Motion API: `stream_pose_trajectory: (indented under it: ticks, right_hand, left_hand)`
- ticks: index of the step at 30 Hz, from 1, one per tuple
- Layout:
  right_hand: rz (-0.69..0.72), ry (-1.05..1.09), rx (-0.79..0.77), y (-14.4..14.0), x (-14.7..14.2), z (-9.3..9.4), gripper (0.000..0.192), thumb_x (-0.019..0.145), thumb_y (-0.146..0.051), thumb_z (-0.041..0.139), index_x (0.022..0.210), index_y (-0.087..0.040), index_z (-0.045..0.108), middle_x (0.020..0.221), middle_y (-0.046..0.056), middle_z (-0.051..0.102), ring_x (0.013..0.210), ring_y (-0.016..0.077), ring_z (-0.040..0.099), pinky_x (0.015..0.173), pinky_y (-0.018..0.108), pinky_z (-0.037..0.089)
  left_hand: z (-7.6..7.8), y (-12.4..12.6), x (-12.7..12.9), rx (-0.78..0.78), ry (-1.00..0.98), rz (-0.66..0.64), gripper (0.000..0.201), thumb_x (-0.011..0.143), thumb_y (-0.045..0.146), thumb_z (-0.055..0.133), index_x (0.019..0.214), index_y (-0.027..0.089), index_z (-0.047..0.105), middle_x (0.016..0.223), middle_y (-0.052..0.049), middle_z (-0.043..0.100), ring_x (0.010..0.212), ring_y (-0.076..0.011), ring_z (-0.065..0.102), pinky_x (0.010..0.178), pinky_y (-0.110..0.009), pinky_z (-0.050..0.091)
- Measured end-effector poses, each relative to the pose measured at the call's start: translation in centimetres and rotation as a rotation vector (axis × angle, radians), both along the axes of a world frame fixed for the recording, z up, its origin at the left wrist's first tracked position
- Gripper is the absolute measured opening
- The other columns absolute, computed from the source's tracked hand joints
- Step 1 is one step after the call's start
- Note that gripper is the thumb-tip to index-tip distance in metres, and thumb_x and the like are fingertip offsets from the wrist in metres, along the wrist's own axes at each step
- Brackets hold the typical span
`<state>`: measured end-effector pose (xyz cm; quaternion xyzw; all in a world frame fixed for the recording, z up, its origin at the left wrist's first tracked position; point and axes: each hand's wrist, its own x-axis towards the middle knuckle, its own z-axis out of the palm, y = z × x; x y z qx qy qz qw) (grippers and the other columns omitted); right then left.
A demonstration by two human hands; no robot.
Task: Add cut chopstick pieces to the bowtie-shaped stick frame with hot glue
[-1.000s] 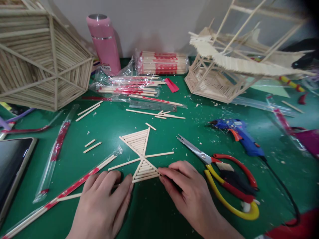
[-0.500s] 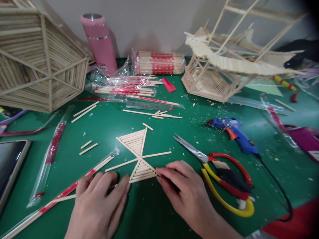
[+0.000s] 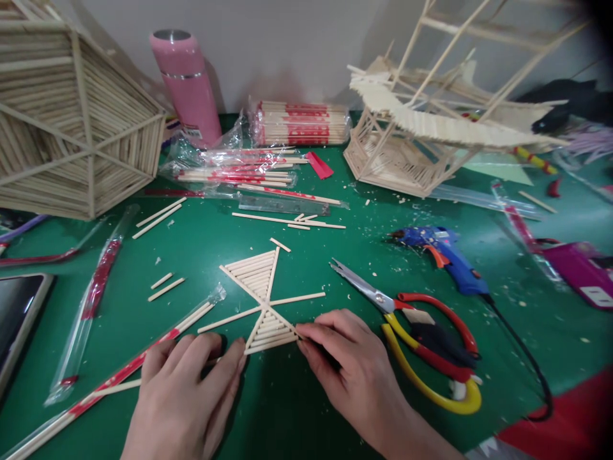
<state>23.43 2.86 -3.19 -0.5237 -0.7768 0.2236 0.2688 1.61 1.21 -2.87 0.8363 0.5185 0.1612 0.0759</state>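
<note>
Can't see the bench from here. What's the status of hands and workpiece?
Left hand flat on mat, fingertips at stick panel. Right hand pinching panel's near right corner. Shears lie just right of it.

No legible text, number or brand anywhere in view. Red printed bands on the chopstick bundle [image 3: 301, 122] at 12 o'clock and on the wrapped chopstick sleeves [image 3: 239, 169] just below it, characters too small to read. White label on the pink flask [image 3: 186, 86] at 11 o'clock, blurred beyond reading. White label on the magenta box [image 3: 582, 275] at 3 o'clock, print not resolvable. Graduations on the clear ruler [image 3: 282, 205] near centre, not readable
</note>
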Motion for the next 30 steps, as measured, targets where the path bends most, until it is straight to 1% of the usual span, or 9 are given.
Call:
stream_pose_trajectory:
  ticks: [6, 11, 17, 21, 25, 30]
  right_hand:
    - [-0.001, 0.002, 0.020, -0.25, -0.11, 0.16, 0.015, 0.083, -0.013, 0.054, 0.094, -0.019, 0.063, 0.080, 0.004, 0.059, 0.072, 0.0168, 0.052, 0.063, 0.033, 0.044]
    - [-0.006, -0.014, 0.042, -0.58, -0.25, 0.15, 0.016, 0.082, -0.013, 0.055, 0.094, -0.019, 0.064, 0.080, 0.005, 0.060, 0.071, 0.0181, 0.053, 0.061, 0.033, 0.044]
    - [-0.020, -0.015, 0.052, -0.57, -0.34, 0.13, 0.015, 0.081, -0.012, 0.055, 0.091, -0.019, 0.065, 0.079, 0.005, 0.061, 0.069, 0.0178, 0.053, 0.060, 0.033, 0.042]
    - [-0.017, -0.005, 0.048, -0.58, -0.31, 0.12, 0.016, 0.081, -0.012, 0.055, 0.094, -0.019, 0.064, 0.080, 0.004, 0.061, 0.069, 0.0171, 0.053, 0.060, 0.032, 0.041]
    - [-0.018, -0.009, 0.045, -0.55, -0.30, 0.02, 0.015, 0.082, -0.013, 0.055, 0.093, -0.019, 0.064, 0.080, 0.004, 0.062, 0.070, 0.0169, 0.053, 0.061, 0.032, 0.041]
    - [-0.019, 0.001, 0.045, -0.49, -0.38, 0.06, 0.015, 0.082, -0.013, 0.055, 0.092, -0.019, 0.064, 0.079, 0.004, 0.061, 0.069, 0.0167, 0.053, 0.060, 0.032, 0.041]
  left_hand:
    - [0.01, -0.03, 0.02, 0.011, 0.034, -0.007, 0.023, 0.089, 0.019, 0.037, 0.098, 0.020, 0.059, 0.083, -0.005, 0.053, 0.073, -0.0199, 0.051, 0.072, -0.042, 0.034]
    - [-0.05, -0.06, -0.19, 0.011, 0.025, -0.008, 0.024, 0.090, 0.018, 0.037, 0.100, 0.022, 0.058, 0.084, -0.005, 0.052, 0.076, -0.0197, 0.050, 0.076, -0.044, 0.033]
    - [0.07, 0.11, -0.17, 0.011, -0.016, -0.010, 0.023, 0.090, 0.019, 0.036, 0.099, 0.021, 0.058, 0.084, -0.005, 0.051, 0.077, -0.0199, 0.049, 0.074, -0.043, 0.034]
    - [0.19, 0.12, -0.14, -0.002, -0.022, -0.010, 0.023, 0.089, 0.018, 0.038, 0.099, 0.021, 0.059, 0.085, -0.005, 0.050, 0.078, -0.0202, 0.049, 0.074, -0.044, 0.033]
    - [0.11, 0.11, -0.12, -0.001, -0.014, -0.008, 0.023, 0.089, 0.018, 0.038, 0.100, 0.021, 0.058, 0.086, -0.006, 0.050, 0.079, -0.0208, 0.049, 0.075, -0.045, 0.033]
    - [0.00, 0.10, -0.12, -0.002, -0.035, -0.002, 0.023, 0.089, 0.018, 0.038, 0.102, 0.021, 0.057, 0.087, -0.005, 0.049, 0.079, -0.0203, 0.048, 0.075, -0.044, 0.033]
